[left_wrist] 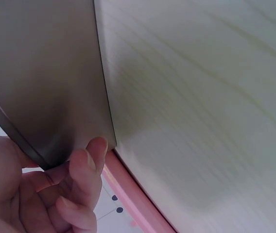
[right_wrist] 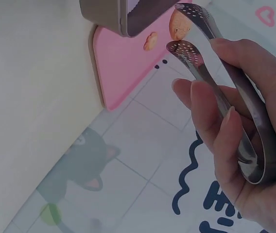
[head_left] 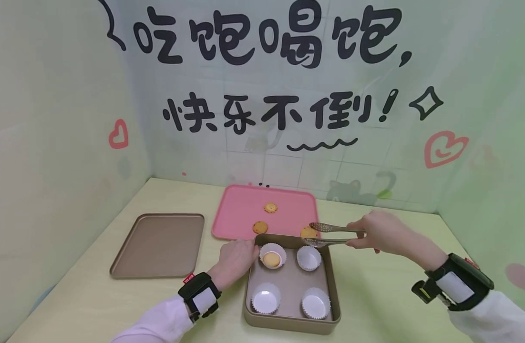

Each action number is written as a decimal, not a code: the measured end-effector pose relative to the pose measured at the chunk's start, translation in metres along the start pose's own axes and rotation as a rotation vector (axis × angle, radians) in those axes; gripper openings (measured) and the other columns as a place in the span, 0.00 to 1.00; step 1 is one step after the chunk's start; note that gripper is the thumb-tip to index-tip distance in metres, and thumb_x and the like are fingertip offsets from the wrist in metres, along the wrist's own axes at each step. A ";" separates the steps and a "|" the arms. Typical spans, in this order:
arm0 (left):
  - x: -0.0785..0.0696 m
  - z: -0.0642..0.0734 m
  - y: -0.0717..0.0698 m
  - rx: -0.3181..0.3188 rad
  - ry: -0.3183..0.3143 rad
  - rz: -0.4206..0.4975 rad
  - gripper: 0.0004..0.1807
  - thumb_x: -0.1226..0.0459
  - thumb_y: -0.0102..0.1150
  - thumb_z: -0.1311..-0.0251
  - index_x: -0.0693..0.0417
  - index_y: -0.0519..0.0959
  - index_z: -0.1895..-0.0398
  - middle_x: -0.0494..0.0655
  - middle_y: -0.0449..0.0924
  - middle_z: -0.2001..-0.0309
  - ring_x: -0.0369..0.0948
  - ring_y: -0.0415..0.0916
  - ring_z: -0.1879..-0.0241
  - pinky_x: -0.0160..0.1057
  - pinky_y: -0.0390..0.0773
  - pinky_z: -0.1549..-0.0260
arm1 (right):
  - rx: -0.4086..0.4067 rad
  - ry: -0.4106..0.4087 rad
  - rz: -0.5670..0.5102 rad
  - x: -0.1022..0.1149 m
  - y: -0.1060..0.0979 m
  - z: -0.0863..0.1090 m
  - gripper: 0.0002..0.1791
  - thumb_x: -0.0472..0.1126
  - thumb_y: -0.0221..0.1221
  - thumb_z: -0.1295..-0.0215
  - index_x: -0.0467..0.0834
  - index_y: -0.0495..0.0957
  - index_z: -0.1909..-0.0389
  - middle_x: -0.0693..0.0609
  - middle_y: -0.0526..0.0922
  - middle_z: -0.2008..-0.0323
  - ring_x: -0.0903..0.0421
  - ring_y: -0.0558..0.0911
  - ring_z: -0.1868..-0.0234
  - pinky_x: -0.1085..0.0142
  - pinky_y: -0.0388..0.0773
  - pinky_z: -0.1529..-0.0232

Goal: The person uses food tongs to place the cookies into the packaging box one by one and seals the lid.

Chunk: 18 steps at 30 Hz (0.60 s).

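My right hand [head_left: 384, 232] holds metal tongs [head_left: 337, 228] with perforated tips, their arms spread apart. In the head view the tips overlap a round cookie [head_left: 307, 232] on the pink tray [head_left: 228, 212], just past the far rim of a deep baking pan [head_left: 292, 325]. In the right wrist view the tongs [right_wrist: 247, 92] have nothing between their tips. My left hand [head_left: 238, 258] grips the pan's far left corner, and its fingers [left_wrist: 87, 170] press the outer wall. Inside the pan stand several white paper cups; the far left cup [head_left: 272, 247] has a cookie [head_left: 271, 259] in it.
Two more cookies lie on the pink tray, one flower-shaped [head_left: 271, 207] and one dotted [head_left: 260, 227]. A flat brown baking tray [head_left: 159, 245] lies on the left of the table. A printed backdrop [head_left: 288, 166] encloses the table's back and sides.
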<state>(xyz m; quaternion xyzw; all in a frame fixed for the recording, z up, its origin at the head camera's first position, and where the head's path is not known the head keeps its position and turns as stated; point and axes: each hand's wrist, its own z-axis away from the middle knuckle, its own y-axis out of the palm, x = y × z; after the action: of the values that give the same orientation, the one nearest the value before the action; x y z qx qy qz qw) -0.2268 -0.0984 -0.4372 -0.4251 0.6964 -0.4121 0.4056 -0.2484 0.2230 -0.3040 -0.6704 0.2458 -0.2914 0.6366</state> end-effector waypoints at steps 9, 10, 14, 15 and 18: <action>0.001 0.001 0.001 0.018 -0.012 -0.009 0.18 0.63 0.57 0.36 0.51 0.67 0.84 0.39 0.56 0.89 0.36 0.59 0.88 0.36 0.62 0.93 | 0.039 -0.061 0.113 0.015 0.013 -0.005 0.14 0.45 0.69 0.47 0.51 0.72 0.81 0.66 0.68 0.87 0.72 0.65 0.93 0.71 0.66 0.86; 0.001 0.001 0.001 0.019 -0.013 -0.007 0.17 0.63 0.56 0.36 0.51 0.67 0.84 0.39 0.56 0.89 0.36 0.59 0.88 0.36 0.62 0.93 | 0.048 -0.057 0.131 0.016 0.014 -0.007 0.14 0.45 0.69 0.47 0.51 0.72 0.81 0.65 0.68 0.87 0.71 0.66 0.93 0.71 0.66 0.86; 0.001 0.000 0.000 0.025 -0.017 -0.001 0.19 0.63 0.56 0.36 0.51 0.66 0.85 0.39 0.56 0.89 0.36 0.59 0.88 0.37 0.63 0.92 | 0.086 -0.020 0.168 0.022 0.015 -0.017 0.12 0.46 0.70 0.48 0.49 0.76 0.81 0.63 0.69 0.87 0.69 0.67 0.93 0.70 0.66 0.87; 0.000 0.000 0.000 0.026 -0.020 0.001 0.19 0.63 0.56 0.36 0.51 0.66 0.85 0.40 0.56 0.89 0.36 0.60 0.87 0.37 0.63 0.92 | 0.093 -0.008 0.169 0.024 0.014 -0.019 0.12 0.46 0.70 0.49 0.49 0.76 0.81 0.62 0.69 0.88 0.68 0.67 0.93 0.70 0.67 0.87; 0.000 -0.001 -0.002 0.032 -0.025 0.003 0.20 0.63 0.56 0.36 0.51 0.65 0.86 0.40 0.57 0.89 0.37 0.60 0.87 0.38 0.65 0.91 | 0.095 0.006 0.179 0.027 0.014 -0.023 0.12 0.46 0.70 0.50 0.48 0.77 0.82 0.61 0.71 0.88 0.67 0.68 0.92 0.69 0.67 0.86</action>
<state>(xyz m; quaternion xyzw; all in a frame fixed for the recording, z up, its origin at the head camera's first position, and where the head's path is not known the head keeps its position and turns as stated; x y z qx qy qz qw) -0.2269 -0.0985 -0.4354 -0.4225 0.6852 -0.4175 0.4215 -0.2444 0.1868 -0.3153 -0.6141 0.2923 -0.2466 0.6904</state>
